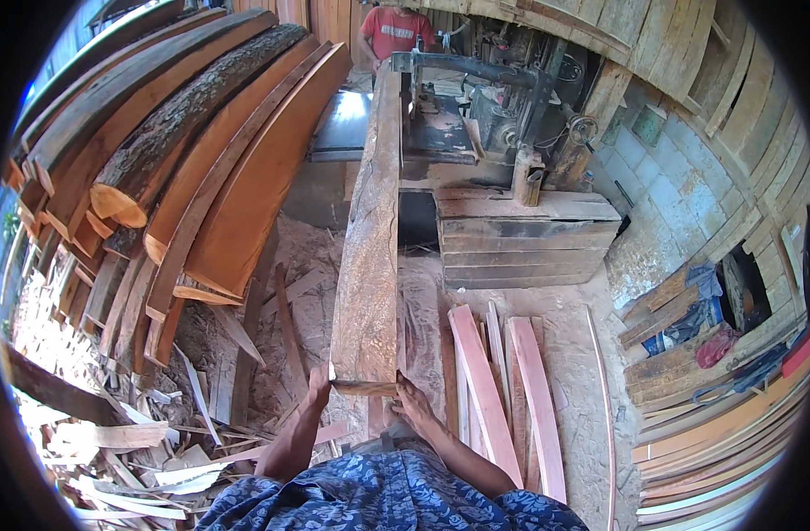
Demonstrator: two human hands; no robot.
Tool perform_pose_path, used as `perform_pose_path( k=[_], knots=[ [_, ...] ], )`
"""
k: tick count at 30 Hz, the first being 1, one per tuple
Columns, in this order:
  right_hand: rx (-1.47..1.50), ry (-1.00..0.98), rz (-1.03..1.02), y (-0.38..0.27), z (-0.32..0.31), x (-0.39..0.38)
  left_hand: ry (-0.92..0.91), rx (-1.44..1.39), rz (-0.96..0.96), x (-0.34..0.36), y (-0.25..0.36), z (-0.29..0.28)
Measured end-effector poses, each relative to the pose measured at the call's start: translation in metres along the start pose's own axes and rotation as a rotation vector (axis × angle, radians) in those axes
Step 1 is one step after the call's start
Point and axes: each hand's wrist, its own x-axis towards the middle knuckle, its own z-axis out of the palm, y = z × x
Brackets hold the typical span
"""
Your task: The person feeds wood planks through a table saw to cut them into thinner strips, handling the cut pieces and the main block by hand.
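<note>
Blue patterned cloth [396, 496] fills the 6 o'clock edge, nearest the lens; both forearms rise out of it.

Left hand [319, 382]: clamped on the near left corner of a long rough plank [369, 257], fingers against its side. Right hand [414, 400]: cupped under and around the near right corner, gripping the plank end from below.

Plank: heavy, weathered brown, grain dark in patches. It runs from the hands near 6 o'clock straight up toward 12 o'clock, far end resting on the desk [440, 133] of a dark band saw [502, 97]. Near end is held off the floor.

At 12 o'clock, beyond the saw, a second person in a red shirt [396, 31] stands at the plank's far end; their hands are too small to read.

At 9 to 11 o'clock: stacked slabs with bark edges [192, 142], leaning and piled, orange cut faces showing.

At 7 to 8 o'clock: offcuts and pale splinters [130, 442] scattered over the floor.

At 5 o'clock, just right of the right hand: reddish sawn boards [493, 389] lying side by side on sawdust [564, 327].

At 3 o'clock: wooden crate base [520, 243] under the saw, touching a grey block wall [670, 195]. At 4 o'clock: more planks stacked along the wall [723, 425].
</note>
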Motion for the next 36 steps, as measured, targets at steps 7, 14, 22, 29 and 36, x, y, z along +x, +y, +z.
perform_pose_path(
  k=[7, 14, 22, 29, 36],
  knots=[
    [-0.089, 0.008, -0.055, 0.026, 0.0, -0.034, -0.183, -0.332, -0.161, -0.032, 0.004, -0.002],
    [0.045, -0.038, -0.021, 0.037, 0.013, -0.085, 0.149, -0.274, 0.106, -0.09, 0.033, -0.004],
    [0.179, -0.05, 0.08, 0.068, 0.022, -0.13, 0.069, 0.132, 0.029, -0.155, 0.038, -0.001],
    [0.206, -0.1, 0.101, 0.086, 0.037, -0.159, 0.146, -0.04, 0.016, -0.185, 0.056, -0.023],
    [0.236, -0.123, 0.055, 0.107, 0.037, -0.18, 0.062, -0.062, -0.068, -0.203, 0.044, -0.003]
  ],
)
